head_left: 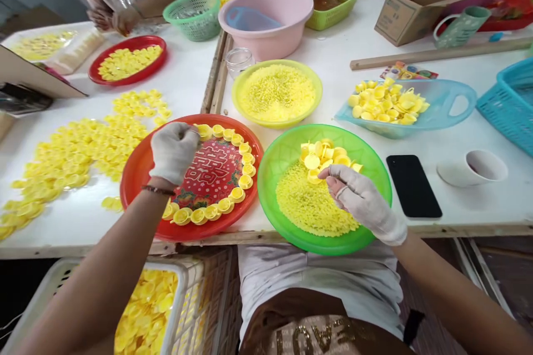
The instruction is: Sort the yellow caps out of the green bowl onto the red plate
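Left hand: our gloved left hand (174,152) curls over the red plate (137,177), beside a yellow cap (204,131); we cannot tell whether it grips anything.
Right hand: our gloved right hand (362,202) pinches above the green plate (287,150); its fingertips (328,176) hide any catch.
Hands: well apart, one over each plate.
Caps: a ring (245,181) lines the red plate; a heap (322,158) sits on yellow granules (308,202) in the green plate.
Writing: the red plate's print (204,172) shows a red-and-gold character, partly covered; gold letters (316,335) on our lap are cut off, unreadable.
Nearby: a phone (413,186) lies face down; a co-worker's hand (125,19) rests far ahead.
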Motion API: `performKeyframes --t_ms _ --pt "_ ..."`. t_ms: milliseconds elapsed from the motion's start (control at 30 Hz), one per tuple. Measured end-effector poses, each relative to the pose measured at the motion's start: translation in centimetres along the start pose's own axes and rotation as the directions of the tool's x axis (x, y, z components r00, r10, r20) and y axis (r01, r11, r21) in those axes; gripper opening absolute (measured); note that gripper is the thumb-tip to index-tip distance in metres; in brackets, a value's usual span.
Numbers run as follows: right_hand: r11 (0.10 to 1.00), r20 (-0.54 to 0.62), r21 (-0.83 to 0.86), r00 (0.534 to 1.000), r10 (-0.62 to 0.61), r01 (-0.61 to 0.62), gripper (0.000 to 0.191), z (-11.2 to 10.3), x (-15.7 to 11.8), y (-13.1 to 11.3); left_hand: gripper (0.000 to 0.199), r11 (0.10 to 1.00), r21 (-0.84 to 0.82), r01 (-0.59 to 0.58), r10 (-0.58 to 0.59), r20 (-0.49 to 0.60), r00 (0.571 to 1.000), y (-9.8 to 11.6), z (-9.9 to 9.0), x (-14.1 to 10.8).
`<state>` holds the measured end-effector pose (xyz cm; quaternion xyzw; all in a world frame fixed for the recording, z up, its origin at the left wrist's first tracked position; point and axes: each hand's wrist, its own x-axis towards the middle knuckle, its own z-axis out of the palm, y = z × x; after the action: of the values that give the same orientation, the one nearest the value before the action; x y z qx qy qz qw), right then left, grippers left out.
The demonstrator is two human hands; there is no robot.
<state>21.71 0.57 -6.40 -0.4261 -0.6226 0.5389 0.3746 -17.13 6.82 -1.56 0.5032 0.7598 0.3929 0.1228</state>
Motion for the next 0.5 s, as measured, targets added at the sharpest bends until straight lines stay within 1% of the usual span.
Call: performKeyframes --t_ms 33,100,167,200,233,267,300,367,400,433,467,500 --pt "0.999 0.009 -0.034 1.000 -0.016 0.016 0.025 0.1 0.0 0.1 0.021 0.992 0.123 -0.014 0.022 -0.064 0.998 -1.6 -0.5 1.8" --pt "0.992 0.028 -0.112 0.998 -0.049 0.052 0.024 0.2 0.1 0.1 0.022 0.961 0.276 -0.010 0.049 -0.135 0.990 -4.3 -0.9 4.8" --pt "0.975 0.070 -0.194 0.993 -0.100 0.112 0.024 0.4 0.2 0.1 0.021 0.949 0.315 0.003 0.043 -0.136 0.990 -6.3 -0.6 6.9" --pt "0.961 0.123 -0.236 0.985 -0.120 0.147 0.024 0.5 0.3 0.2 0.021 0.948 0.317 0.006 0.035 -0.124 0.992 -6.9 -0.3 7.6" --pt "0.940 0.201 -0.286 0.971 -0.131 0.186 0.024 0.6 0.3 0.2 0.022 0.948 0.318 0.012 0.022 -0.103 0.994 -7.5 -0.1 8.2" --pt "0.909 0.296 -0.347 0.946 -0.129 0.232 0.025 0.8 0.4 0.3 0.024 0.947 0.321 0.016 0.009 -0.078 0.997 -7.8 0.1 8.5" --pt "0.863 0.397 -0.418 0.911 -0.109 0.285 0.025 1.0 0.5 0.4 0.027 0.944 0.330 0.015 0.004 -0.057 0.998 -7.9 0.2 8.8" --pt "0.721 0.555 -0.564 0.831 -0.030 0.402 0.024 1.6 0.7 0.4 0.032 0.931 0.365 0.007 0.012 -0.050 0.999 -7.5 0.3 8.7" --pt "0.635 0.598 -0.625 0.801 0.016 0.454 0.024 1.9 0.8 0.4 0.032 0.926 0.378 -0.016 0.041 -0.059 0.997 -6.9 0.3 8.4" --pt "0.556 0.621 -0.671 0.781 0.063 0.489 0.025 2.2 0.9 0.3 0.033 0.922 0.381 -0.063 0.095 -0.063 0.993 -6.0 0.5 7.8" --pt "0.496 0.632 -0.703 0.767 0.109 0.509 0.027 2.5 1.1 0.2 0.035 0.919 0.370 -0.132 0.166 -0.061 0.984 -4.7 0.8 7.0" --pt "0.456 0.633 -0.727 0.759 0.154 0.513 0.028 2.8 1.1 0.1 0.036 0.913 0.344 -0.217 0.246 -0.042 0.968 -3.2 1.2 5.8"
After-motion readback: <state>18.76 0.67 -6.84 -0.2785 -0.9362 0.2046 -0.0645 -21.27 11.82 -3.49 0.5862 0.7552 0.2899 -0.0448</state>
